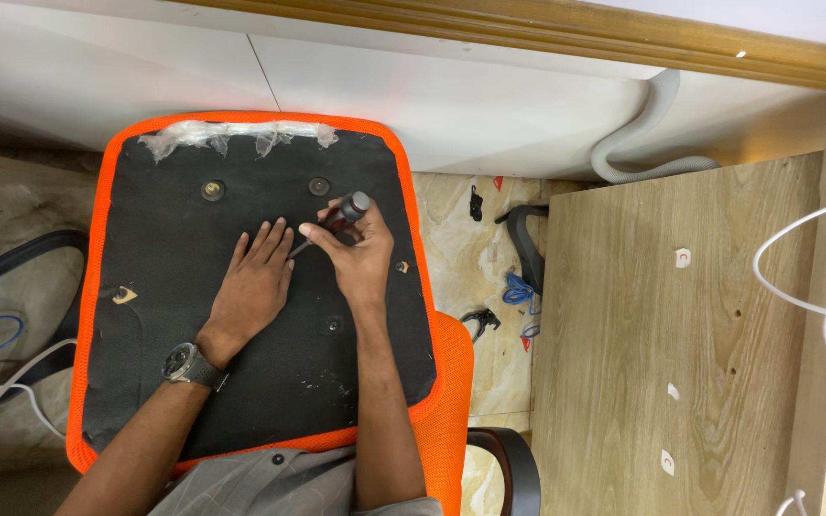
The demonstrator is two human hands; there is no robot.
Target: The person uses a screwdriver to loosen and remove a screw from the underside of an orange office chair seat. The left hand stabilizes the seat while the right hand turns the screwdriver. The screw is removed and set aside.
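Note:
An upturned chair seat (174,382), black underneath with an orange fabric edge, lies in front of me. My left hand (252,287) rests flat on the black underside, fingers apart, with a dark watch on the wrist. Right beside it, my right hand (360,253) grips a screwdriver (341,212) with a dark handle, its tip angled down to the left and touching the seat near my left fingertips. Two round metal screw inserts (212,190) sit further up the seat, and another insert (334,325) lies below my right hand.
A light wooden panel (681,325) stands to the right. A grey corrugated hose (642,143) runs along the white wall. Black chair armrests (526,250) and small parts lie on the paper-covered floor. Cables lie at the left, white wire loops (815,287) at the right.

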